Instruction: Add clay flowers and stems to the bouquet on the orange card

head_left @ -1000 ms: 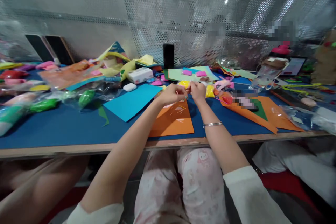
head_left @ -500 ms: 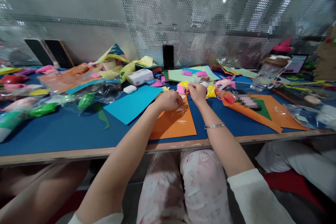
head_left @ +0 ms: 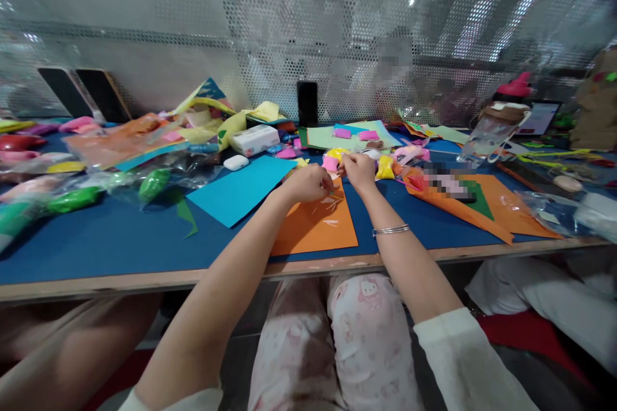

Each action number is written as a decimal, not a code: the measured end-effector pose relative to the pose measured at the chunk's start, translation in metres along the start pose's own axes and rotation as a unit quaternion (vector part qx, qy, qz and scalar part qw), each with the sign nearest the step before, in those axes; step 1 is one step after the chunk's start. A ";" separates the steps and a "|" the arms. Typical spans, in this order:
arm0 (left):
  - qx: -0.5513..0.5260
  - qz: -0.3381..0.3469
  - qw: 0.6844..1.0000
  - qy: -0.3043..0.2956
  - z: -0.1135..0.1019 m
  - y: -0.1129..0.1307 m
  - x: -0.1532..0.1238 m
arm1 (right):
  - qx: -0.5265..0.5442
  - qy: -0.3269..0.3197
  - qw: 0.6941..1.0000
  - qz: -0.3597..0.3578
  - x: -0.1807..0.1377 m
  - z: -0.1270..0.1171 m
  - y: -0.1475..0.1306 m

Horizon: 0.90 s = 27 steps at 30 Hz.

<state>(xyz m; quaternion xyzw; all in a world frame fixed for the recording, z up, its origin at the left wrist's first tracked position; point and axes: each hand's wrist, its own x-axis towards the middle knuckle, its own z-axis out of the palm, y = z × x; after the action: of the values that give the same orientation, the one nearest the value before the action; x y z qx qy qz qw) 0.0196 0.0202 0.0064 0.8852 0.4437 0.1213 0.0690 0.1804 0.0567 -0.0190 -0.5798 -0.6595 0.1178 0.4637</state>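
While left hand (head_left: 311,183) and right hand (head_left: 357,171) are looking curled, grasp unclear, light pinching is probably suiting nearby thin white slivers (head_left: 330,223)

Our left sleeve (head_left: 180,401) and right sleeve (head_left: 465,356) in plain off-white, both ending near the elbow, thin silver bangles (head_left: 391,230) ringing our right forearm (head_left: 409,263), our loose whitish-pink trousers (head_left: 373,353) scattered with faint prints, a pink-outlined cartoon cat (head_left: 370,293) at our right knee
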 end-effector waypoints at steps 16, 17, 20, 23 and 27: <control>-0.091 -0.005 0.994 0.058 -0.002 -0.010 0.000 | 0.122 -0.006 0.991 0.050 0.001 0.000 0.000; -0.110 -0.012 0.991 0.074 -0.003 -0.013 0.000 | 0.136 0.020 0.989 0.061 0.003 -0.001 0.000; -0.155 -0.046 0.980 0.117 -0.009 -0.024 -0.002 | 0.190 0.097 0.971 0.106 0.008 -0.006 -0.001; -0.196 -0.077 0.962 0.171 -0.013 -0.031 -0.003 | 0.272 0.066 0.947 0.157 0.008 -0.009 -0.009; -0.239 -0.104 0.940 0.219 -0.013 -0.035 -0.002 | 0.318 -0.086 0.933 0.144 -0.001 -0.011 -0.024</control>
<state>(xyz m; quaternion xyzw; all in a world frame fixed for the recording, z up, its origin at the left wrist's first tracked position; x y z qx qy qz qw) -0.0120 0.0390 0.0109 0.7432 0.4956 0.4066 0.1915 0.1731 0.0445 0.0029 -0.4787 -0.5343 0.4360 0.5433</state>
